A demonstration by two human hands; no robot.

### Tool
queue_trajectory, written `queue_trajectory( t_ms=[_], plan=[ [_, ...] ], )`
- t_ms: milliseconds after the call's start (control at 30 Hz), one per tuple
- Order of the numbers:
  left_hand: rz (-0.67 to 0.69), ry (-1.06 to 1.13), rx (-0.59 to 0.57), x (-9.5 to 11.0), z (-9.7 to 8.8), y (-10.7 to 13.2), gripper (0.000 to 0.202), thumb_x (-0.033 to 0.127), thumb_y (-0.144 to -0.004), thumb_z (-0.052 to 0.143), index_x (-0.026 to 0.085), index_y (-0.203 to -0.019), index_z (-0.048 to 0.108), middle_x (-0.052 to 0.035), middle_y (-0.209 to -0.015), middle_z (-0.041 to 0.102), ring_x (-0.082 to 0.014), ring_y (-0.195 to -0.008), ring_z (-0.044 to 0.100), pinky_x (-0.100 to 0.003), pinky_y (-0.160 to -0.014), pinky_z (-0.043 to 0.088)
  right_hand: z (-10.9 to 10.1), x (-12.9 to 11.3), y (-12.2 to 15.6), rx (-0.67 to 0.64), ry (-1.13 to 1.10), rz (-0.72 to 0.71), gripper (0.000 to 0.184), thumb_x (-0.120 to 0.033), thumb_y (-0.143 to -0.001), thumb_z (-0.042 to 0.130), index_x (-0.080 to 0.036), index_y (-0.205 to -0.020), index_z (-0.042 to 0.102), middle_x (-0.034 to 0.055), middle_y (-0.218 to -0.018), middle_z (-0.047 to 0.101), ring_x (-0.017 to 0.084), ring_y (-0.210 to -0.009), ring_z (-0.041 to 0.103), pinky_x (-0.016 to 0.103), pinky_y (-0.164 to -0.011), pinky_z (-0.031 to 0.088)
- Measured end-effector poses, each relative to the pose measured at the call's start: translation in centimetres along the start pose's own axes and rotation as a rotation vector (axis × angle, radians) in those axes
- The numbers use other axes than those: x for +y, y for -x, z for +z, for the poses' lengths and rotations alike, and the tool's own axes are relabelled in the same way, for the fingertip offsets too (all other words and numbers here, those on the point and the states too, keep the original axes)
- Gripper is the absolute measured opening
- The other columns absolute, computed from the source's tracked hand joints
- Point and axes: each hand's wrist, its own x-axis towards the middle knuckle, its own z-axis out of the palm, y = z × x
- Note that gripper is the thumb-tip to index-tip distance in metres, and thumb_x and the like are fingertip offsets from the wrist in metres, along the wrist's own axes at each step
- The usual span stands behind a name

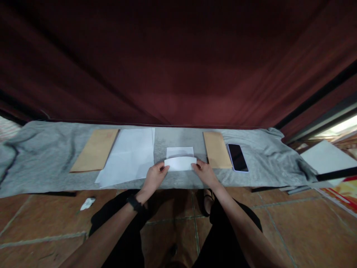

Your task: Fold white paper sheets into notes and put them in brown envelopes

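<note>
Both my hands pinch the two ends of a folded white sheet of paper (180, 164), which bows slightly upward between them. My left hand (155, 175), below a black wristwatch, has its thumb and fingers closed on the left end. My right hand (205, 173) is closed the same way on the right end. Just behind the held part, another white paper section (180, 151) lies flat; whether it belongs to the same sheet I cannot tell. To the left lie several large white sheets (131, 156), and a brown envelope (219, 149) lies beyond my right hand.
A grey cloth (267, 160) covers the narrow table. On it lie another brown envelope (95, 150) at the left and a phone (238, 158) at the right. A dark red curtain (178, 74) hangs behind. Crumpled white tissue (87, 203) is on the tiled floor.
</note>
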Motion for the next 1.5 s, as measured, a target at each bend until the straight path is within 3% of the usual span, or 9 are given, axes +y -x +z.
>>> queue_trajectory(
  t_ms=[200, 533, 767, 1100, 1500],
  plan=[
    [-0.067, -0.151, -0.011, 1.3, -0.2, -1.6, 0.022, 0.032, -0.09, 0.055, 0.02, -0.078, 0.068, 0.0005, -0.069, 0.066, -0.0141, -0.068, 0.058, -0.022, -0.061, 0.038, 0.5, -0.5, -1.1, 0.01, 0.078, 0.094, 0.03, -0.036, -0.101, 0.045, -0.02, -0.1, 0.07, 0.0043, -0.083, 0.074, 0.019, -0.078, 0.069, 0.024, -0.067, 0.043],
    [-0.146, -0.39, -0.203, 2.5, -1.4, -4.7, 0.032, 0.038, -0.096, 0.048, 0.021, -0.078, 0.068, -0.0029, -0.076, 0.07, -0.0167, -0.07, 0.063, -0.026, -0.059, 0.035, 0.4, -1.9, -2.5, -0.047, 0.265, 0.254, 0.035, -0.038, -0.103, 0.041, -0.021, -0.099, 0.071, 0.0068, -0.094, 0.077, 0.019, -0.089, 0.072, 0.023, -0.07, 0.043],
    [-0.183, -0.491, -0.206, 2.7, -0.9, -5.9, 0.031, 0.041, -0.097, 0.046, 0.024, -0.091, 0.071, -0.0052, -0.092, 0.075, -0.0214, -0.085, 0.069, -0.028, -0.065, 0.041, 0.3, -3.0, -3.6, -0.102, 0.424, 0.382, 0.037, -0.042, -0.103, 0.04, -0.022, -0.106, 0.071, 0.0094, -0.099, 0.078, 0.022, -0.095, 0.073, 0.026, -0.075, 0.046],
    [-0.239, -0.461, -0.258, 3.1, -1.2, -6.8, 0.031, 0.042, -0.097, 0.046, 0.024, -0.097, 0.071, -0.0045, -0.083, 0.074, -0.0205, -0.082, 0.07, -0.027, -0.064, 0.042, 0.2, -3.1, -4.8, -0.129, 0.463, 0.412, 0.036, -0.045, -0.102, 0.042, -0.024, -0.108, 0.072, 0.0083, -0.102, 0.078, 0.022, -0.099, 0.073, 0.026, -0.077, 0.048],
    [-0.211, -0.466, -0.202, 2.6, -0.6, -7.1, 0.029, 0.041, -0.098, 0.046, 0.023, -0.097, 0.069, -0.0082, -0.095, 0.076, -0.0241, -0.093, 0.07, -0.029, -0.07, 0.046, 0.7, -3.2, -5.0, -0.028, 0.499, 0.353, 0.037, -0.042, -0.103, 0.044, -0.018, -0.109, 0.072, 0.0124, -0.093, 0.078, 0.023, -0.088, 0.075, 0.026, -0.072, 0.05]
  ],
)
